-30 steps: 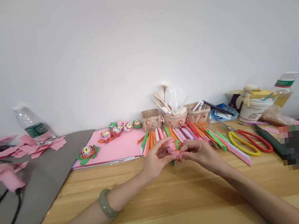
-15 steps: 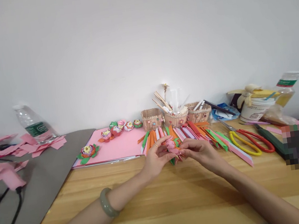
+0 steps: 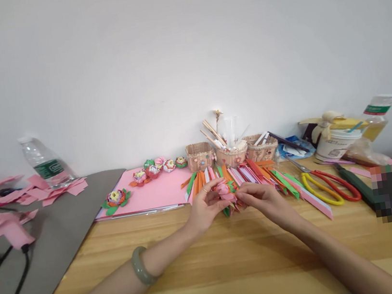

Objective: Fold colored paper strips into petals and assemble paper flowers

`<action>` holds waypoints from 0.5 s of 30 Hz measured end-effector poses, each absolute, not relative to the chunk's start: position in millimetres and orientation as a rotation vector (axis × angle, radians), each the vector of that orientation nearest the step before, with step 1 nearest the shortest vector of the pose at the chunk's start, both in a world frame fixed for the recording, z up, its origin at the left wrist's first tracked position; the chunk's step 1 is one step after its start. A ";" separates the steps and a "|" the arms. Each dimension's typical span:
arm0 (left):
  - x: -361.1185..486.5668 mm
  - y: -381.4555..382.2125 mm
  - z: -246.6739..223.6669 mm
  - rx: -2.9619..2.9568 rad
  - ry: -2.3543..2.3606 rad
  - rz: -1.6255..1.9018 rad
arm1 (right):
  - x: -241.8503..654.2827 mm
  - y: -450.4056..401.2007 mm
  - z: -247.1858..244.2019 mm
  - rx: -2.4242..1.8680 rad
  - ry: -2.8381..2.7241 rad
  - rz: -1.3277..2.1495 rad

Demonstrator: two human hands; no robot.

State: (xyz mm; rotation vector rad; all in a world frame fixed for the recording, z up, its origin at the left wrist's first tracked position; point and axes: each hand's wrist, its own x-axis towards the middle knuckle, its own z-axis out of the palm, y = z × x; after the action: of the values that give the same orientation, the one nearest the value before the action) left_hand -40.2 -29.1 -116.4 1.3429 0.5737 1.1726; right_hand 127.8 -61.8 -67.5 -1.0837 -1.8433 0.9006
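Observation:
Between my two hands, above the wooden table (image 3: 212,261), is a folded paper flower (image 3: 225,192) with pink petals and green and orange parts. My left hand (image 3: 206,206) grips its left side between thumb and fingers. From the right, my right hand (image 3: 261,198) pinches a petal at the flower's edge with thumb and forefinger; the fingertips partly hide that spot. Just behind the flower lies a row of folded paper strips (image 3: 247,173) in orange, pink, red and green.
Finished paper flowers (image 3: 116,198) sit on pink paper sheets (image 3: 158,191) to the left. Woven baskets (image 3: 200,157) holding sticks stand by the wall. Scissors (image 3: 322,190), a green-handled tool (image 3: 356,185) and a paper cup (image 3: 337,144) are on the right; a pink glue gun (image 3: 10,229) and a bottle (image 3: 47,163) are left.
The fingers of my right hand have shifted slightly at the flower's right edge. My left hand keeps its hold, and the flower stays in nearly the same place.

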 end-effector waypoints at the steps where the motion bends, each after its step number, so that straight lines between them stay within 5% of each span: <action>1: -40.3 -29.3 -116.3 1.343 0.570 1.168 | 128.2 -61.0 -68.2 -1.085 -1.841 0.899; 15: -39.9 -33.0 -113.5 1.327 0.548 1.136 | 130.2 -58.8 -70.5 -1.097 -1.787 0.932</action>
State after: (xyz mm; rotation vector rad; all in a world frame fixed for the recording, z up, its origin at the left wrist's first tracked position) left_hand -39.9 -33.0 -113.5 1.3268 0.5479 1.1358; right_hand 130.2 -58.8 -70.5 -1.0967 -1.7871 0.9324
